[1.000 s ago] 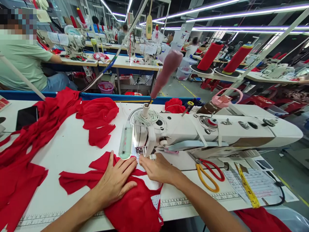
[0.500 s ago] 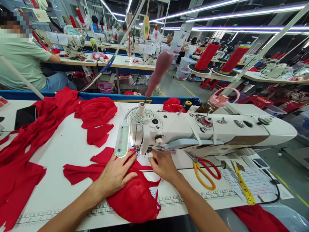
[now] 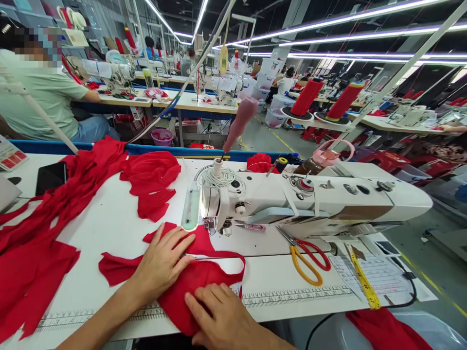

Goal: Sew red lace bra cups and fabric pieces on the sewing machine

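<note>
My left hand [image 3: 164,257] lies with fingers outstretched on red fabric [image 3: 199,240], left of the sewing machine's needle area [image 3: 211,224]. My right hand [image 3: 221,316] rests on a rounded red fabric piece [image 3: 182,296] near the table's front edge, fingers stretched over it and thumb low by its edge. A narrow red strap [image 3: 243,267] loops from this piece toward the machine. The upper fabric reaches close to the presser foot; whether it lies under the foot I cannot tell. Small snips [image 3: 251,226] lie on the machine bed.
Orange-and-red-handled scissors [image 3: 308,260], a yellow tape measure [image 3: 365,282] and a written sheet [image 3: 386,277] lie to the right. Red fabric [image 3: 91,189] and a phone [image 3: 51,177] are at left. A ruler strip [image 3: 292,293] runs along the front. Another person [image 3: 40,92] sits behind, at left.
My right hand has come away from the needle area, back and left onto the rounded red piece. My left hand has shifted slightly left, and the upper fabric and strap lie more exposed.
</note>
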Demonstrator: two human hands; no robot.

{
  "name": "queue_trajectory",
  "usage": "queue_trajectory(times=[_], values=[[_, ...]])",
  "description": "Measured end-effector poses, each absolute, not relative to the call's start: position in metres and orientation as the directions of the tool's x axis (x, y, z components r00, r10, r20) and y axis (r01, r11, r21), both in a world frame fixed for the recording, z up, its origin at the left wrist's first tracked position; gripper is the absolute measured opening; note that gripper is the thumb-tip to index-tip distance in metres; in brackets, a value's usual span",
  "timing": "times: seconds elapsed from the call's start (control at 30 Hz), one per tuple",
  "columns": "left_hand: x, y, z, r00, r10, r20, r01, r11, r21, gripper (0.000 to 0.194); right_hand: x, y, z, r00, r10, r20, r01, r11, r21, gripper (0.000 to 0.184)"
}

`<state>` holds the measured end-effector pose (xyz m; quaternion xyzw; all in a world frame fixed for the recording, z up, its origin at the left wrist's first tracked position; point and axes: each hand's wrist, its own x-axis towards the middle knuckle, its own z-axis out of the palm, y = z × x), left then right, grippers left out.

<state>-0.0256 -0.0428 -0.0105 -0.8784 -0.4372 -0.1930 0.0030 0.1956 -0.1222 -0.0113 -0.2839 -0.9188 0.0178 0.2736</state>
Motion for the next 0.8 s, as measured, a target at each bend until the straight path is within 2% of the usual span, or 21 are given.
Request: queue_trajectory(times=[0.07,0.13,0.17,0.2,0.23,0.27,0.33,0.37,0.43,0.5,0.6,0.7,0.8], values=[[-0.030,-0.036,-0.012,0.560,0.777,0.290,0.760,-0.620,0.196,0.036,0.211,-0.128,-0.004,-0.728,0.520,0.448,0.443,0.854,-0.272,0.010],[-0.034,-0.033,-0.014,0.580,0.770,0.267,0.742,-0.634,0.217,0.034,0.244,-0.123,0.018,-0.744,0.567,0.354,0.381,0.795,-0.473,0.016],[-0.034,-0.034,-0.015,0.589,0.764,0.266,0.735,-0.642,0.219,0.035,0.265,-0.118,0.031,-0.682,0.663,0.309,0.431,0.705,-0.563,0.019],[-0.034,-0.036,-0.016,0.594,0.757,0.271,0.730,-0.649,0.213,0.035,0.287,-0.113,0.042,-0.588,0.767,0.257,0.523,0.603,-0.602,0.023],[-0.033,-0.040,-0.018,0.593,0.754,0.283,0.732,-0.651,0.201,0.037,0.308,-0.107,0.051,-0.497,0.828,0.261,0.619,0.548,-0.562,0.024],[-0.031,-0.045,-0.019,0.589,0.749,0.303,0.735,-0.652,0.183,0.038,0.328,-0.101,0.056,-0.421,0.857,0.296,0.735,0.514,-0.441,0.023],[-0.025,-0.059,-0.023,0.574,0.736,0.359,0.747,-0.651,0.139,0.039,0.357,-0.091,0.054,-0.246,0.866,0.434,0.950,0.305,-0.070,0.026],[-0.021,-0.066,-0.026,0.570,0.723,0.390,0.749,-0.653,0.115,0.038,0.364,-0.087,0.048,-0.191,0.850,0.490,0.982,0.168,0.090,0.030],[-0.012,-0.080,-0.032,0.564,0.688,0.457,0.750,-0.658,0.064,0.031,0.362,-0.082,0.033,-0.185,0.813,0.552,0.966,0.049,0.252,0.035],[-0.007,-0.092,-0.037,0.536,0.671,0.512,0.772,-0.635,0.024,0.027,0.343,-0.082,0.019,-0.239,0.776,0.583,0.962,0.108,0.251,0.038],[-0.010,-0.102,-0.039,0.505,0.688,0.520,0.803,-0.596,0.009,0.030,0.301,-0.087,0.006,-0.362,0.690,0.627,0.929,0.323,0.180,0.041],[-0.024,-0.103,-0.033,0.536,0.724,0.434,0.786,-0.616,0.055,0.040,0.282,-0.087,-0.008,-0.521,0.616,0.591,0.836,0.508,0.207,0.041],[-0.038,-0.099,-0.026,0.570,0.743,0.352,0.757,-0.641,0.126,0.049,0.308,-0.075,-0.019,-0.573,0.573,0.587,0.802,0.540,0.255,0.038]])
